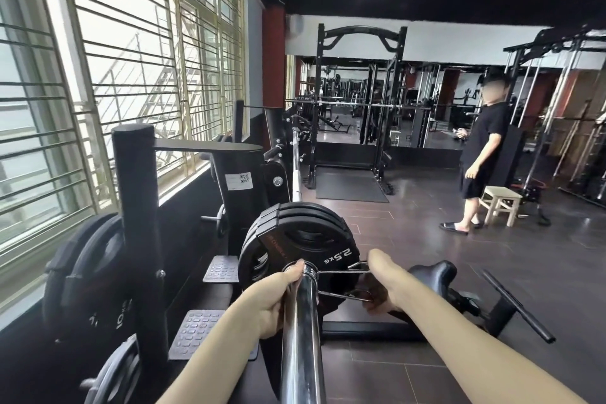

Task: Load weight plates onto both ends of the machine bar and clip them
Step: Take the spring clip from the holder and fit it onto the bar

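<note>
A chrome bar sleeve (301, 338) runs from the bottom of the view away from me. Several black plates (295, 233) sit stacked on it; the outermost reads 2.5 KG. A wire spring clip (341, 282) circles the sleeve right against that plate, its two handles sticking out to the right. My left hand (275, 295) wraps the sleeve from the left, thumb touching the clip's coil. My right hand (382, 285) grips the clip's handles. The bar's far end is hidden behind the plates.
A black storage post (137, 223) with large plates (82, 272) stands at my left by the window. Ribbed foot plates (196, 334) lie below. A black handle frame (511, 302) juts right. A person (482, 154) stands by a wooden stool (500, 203); racks fill the back.
</note>
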Tool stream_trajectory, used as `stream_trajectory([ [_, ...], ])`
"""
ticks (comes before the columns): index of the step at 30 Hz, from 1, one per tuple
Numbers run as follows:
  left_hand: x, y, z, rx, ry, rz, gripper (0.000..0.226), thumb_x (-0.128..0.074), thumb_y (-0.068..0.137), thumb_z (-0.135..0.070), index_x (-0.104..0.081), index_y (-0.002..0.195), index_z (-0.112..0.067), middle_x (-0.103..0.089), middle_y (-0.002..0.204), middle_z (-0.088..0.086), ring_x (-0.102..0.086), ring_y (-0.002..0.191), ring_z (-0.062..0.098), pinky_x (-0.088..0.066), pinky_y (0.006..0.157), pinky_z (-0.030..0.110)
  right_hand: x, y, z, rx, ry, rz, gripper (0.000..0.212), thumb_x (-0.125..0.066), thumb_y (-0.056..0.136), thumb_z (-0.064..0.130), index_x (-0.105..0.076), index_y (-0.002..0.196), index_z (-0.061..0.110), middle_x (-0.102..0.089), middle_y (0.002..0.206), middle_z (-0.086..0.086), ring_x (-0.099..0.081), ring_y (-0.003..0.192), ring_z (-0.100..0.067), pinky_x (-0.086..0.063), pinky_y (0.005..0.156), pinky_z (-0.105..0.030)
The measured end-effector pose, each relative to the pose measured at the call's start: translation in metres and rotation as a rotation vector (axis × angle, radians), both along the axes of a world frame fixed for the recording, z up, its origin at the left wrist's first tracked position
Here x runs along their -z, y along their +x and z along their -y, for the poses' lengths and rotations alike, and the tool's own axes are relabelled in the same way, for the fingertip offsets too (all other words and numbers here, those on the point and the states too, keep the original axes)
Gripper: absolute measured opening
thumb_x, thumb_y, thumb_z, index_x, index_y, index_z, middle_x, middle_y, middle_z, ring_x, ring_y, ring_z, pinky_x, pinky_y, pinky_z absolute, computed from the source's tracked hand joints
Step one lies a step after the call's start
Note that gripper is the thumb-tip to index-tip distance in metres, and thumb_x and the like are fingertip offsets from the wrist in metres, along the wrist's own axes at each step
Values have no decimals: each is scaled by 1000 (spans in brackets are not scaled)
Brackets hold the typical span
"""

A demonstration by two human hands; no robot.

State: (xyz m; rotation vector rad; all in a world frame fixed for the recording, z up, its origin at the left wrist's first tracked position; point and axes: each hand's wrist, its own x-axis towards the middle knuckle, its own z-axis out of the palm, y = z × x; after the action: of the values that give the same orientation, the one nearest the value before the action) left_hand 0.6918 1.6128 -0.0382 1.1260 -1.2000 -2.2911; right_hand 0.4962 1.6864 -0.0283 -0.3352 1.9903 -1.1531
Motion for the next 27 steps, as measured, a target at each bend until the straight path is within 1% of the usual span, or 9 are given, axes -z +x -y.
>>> stream_trajectory([
  [9,2,-2,3,-3,-7,26,31,-70,93,-35,-72,88,-5,-74,81,14,-72,72,27,-61,58,34,-5,6,0,40,1,12,32,-30,84,26,-54,74,8,-61,74,-14,-52,69,-29,-49,72,-39],
  [14,1,1,1,-1,-43,43,33,-72,91,-40,-72,91,-7,-75,79,11,-73,72,26,-61,63,36,-10,15,-12,78,-78,66,36,-41,91,41,-56,81,9,-66,79,-13,-61,83,-31,-52,90,-43],
  [16,2,1,-2,-11,-48,43,38,-74,88,-43,-72,96,-7,-76,81,11,-73,70,26,-62,63,35,-7,15,-15,104,-158,84,42,-44,91,50,-60,90,11,-71,87,-11,-67,92,-28,-50,100,-47],
  [18,3,1,-9,-40,-56,38,51,-72,87,-52,-71,103,-3,-76,84,14,-74,67,27,-62,58,34,-6,18,-21,140,-212,80,52,-44,93,57,-63,108,10,-72,103,-13,-68,101,-30,-51,101,-51],
  [19,6,1,-10,-65,-94,52,63,-71,83,-60,-70,109,-2,-76,89,15,-75,70,28,-63,62,36,-4,20,-26,139,-240,85,57,-44,94,59,-61,118,10,-70,113,-14,-67,103,-31,-52,100,-50],
  [21,18,2,-11,-102,-177,79,88,-71,67,-77,-67,119,-6,-77,102,14,-76,86,31,-63,78,42,-3,30,-40,136,-253,45,64,-44,96,61,-55,134,11,-61,133,-13,-62,115,-31,-51,103,-49],
  [22,21,7,-15,-105,-167,92,87,-71,66,-77,-68,118,-7,-77,102,13,-75,90,32,-62,84,45,-1,36,-49,136,-240,14,64,-45,96,60,-54,137,11,-60,137,-12,-60,120,-31,-50,103,-49],
  [24,17,21,-34,-93,-147,80,65,-70,80,-66,-73,104,-5,-78,92,11,-74,86,29,-62,84,42,3,41,-67,113,-204,-41,52,-50,99,50,-62,125,7,-67,121,-11,-64,108,-27,-52,97,-45],
  [27,18,49,-69,-24,-181,96,48,-64,90,-55,-72,88,-8,-70,80,6,-66,68,20,-57,57,24,13,52,-97,2,-148,-86,35,-53,101,34,-71,101,4,-76,83,-7,-66,74,-22,-53,75,-35],
])
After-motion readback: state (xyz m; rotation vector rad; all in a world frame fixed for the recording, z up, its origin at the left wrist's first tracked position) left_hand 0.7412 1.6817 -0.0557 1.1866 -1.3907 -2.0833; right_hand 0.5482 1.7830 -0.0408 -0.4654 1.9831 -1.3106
